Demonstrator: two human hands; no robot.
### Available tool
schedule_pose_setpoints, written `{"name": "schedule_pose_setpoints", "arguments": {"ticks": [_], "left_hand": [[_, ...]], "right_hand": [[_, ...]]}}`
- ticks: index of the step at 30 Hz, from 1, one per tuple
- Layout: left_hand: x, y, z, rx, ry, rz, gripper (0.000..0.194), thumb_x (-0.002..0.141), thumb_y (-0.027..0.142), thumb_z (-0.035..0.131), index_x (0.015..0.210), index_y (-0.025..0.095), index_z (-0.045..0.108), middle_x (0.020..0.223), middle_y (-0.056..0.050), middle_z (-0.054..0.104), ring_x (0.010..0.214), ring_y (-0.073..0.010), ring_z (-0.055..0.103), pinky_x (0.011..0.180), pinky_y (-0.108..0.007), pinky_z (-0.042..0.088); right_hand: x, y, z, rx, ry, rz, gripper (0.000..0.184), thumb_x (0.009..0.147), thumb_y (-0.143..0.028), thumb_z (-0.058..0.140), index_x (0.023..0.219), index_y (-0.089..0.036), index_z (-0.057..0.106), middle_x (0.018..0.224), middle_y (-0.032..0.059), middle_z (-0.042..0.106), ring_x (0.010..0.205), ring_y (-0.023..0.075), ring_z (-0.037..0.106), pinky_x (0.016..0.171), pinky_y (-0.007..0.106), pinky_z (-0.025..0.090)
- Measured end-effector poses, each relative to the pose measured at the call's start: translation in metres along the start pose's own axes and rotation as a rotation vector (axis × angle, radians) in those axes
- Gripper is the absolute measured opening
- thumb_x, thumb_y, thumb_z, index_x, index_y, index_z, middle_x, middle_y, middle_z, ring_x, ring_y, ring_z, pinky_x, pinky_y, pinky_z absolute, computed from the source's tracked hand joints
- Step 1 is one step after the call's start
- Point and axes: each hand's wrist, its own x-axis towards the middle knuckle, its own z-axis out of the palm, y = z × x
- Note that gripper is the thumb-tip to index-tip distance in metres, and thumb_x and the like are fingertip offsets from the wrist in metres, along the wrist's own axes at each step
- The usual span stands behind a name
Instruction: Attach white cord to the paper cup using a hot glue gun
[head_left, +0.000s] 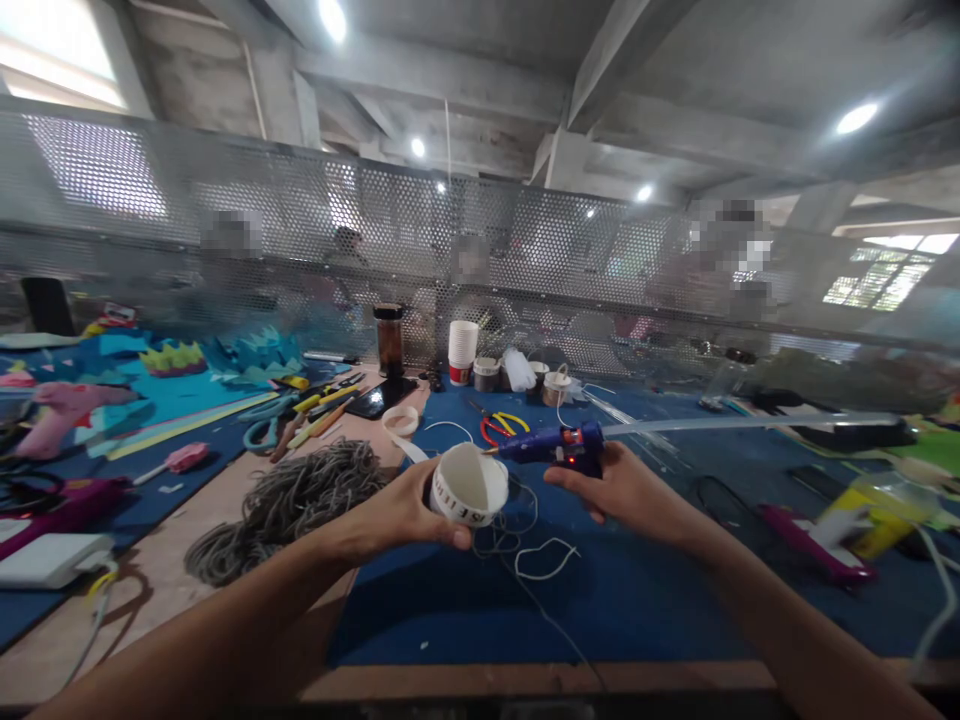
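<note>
My left hand (405, 510) is wrapped round a white paper cup (471, 486) with dark lettering, its mouth tilted toward me. My right hand (619, 485) grips a blue hot glue gun (559, 447) with a long clear glue stick (742, 424) sticking out behind it to the right. The gun's nozzle points left and touches the cup's upper rim. Both hands hover above a blue felt mat (600, 600), over loose white string (544, 560).
A heap of grey cord (289, 500) lies left of the cup. Red-and-yellow scissors (499, 425), a stack of paper cups (463, 350), a dark jar (389, 340) and tape rolls stand behind. Felt shapes lie at left, another glue gun (806, 540) at right. People sit behind a perforated screen (525, 260).
</note>
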Motion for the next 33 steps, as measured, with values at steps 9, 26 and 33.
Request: {"name": "schedule_pose_setpoints", "arguments": {"ticks": [9, 26, 33], "left_hand": [[0.003, -0.006, 0.002, 0.042, 0.07, 0.043, 0.078, 0.06, 0.027, 0.086, 0.131, 0.018, 0.054, 0.117, -0.009, 0.066, 0.108, -0.0279, 0.059, 0.095, -0.038, 0.045], [0.009, -0.014, -0.002, 0.094, 0.219, 0.122, 0.083, 0.058, 0.033, 0.086, 0.13, 0.014, 0.049, 0.12, -0.012, 0.064, 0.113, -0.0291, 0.057, 0.099, -0.039, 0.043], [0.004, -0.004, 0.002, 0.123, 0.241, 0.12, 0.075, 0.064, 0.036, 0.081, 0.129, 0.015, 0.05, 0.12, -0.011, 0.065, 0.113, -0.0289, 0.058, 0.102, -0.04, 0.042]], "right_hand": [[-0.008, 0.003, 0.005, -0.047, 0.064, 0.032, 0.037, 0.081, -0.054, 0.064, 0.082, -0.017, 0.067, 0.049, -0.003, 0.049, 0.043, 0.011, 0.047, 0.042, 0.025, 0.035], [-0.019, 0.001, 0.003, -0.024, 0.096, 0.006, 0.035, 0.085, -0.054, 0.061, 0.082, -0.019, 0.063, 0.042, -0.0046, 0.049, 0.042, 0.0114, 0.047, 0.047, 0.027, 0.039], [-0.021, 0.007, 0.011, -0.069, 0.112, 0.031, 0.038, 0.086, -0.055, 0.058, 0.076, -0.019, 0.062, 0.041, -0.0041, 0.049, 0.041, 0.0117, 0.048, 0.048, 0.027, 0.04]]}}
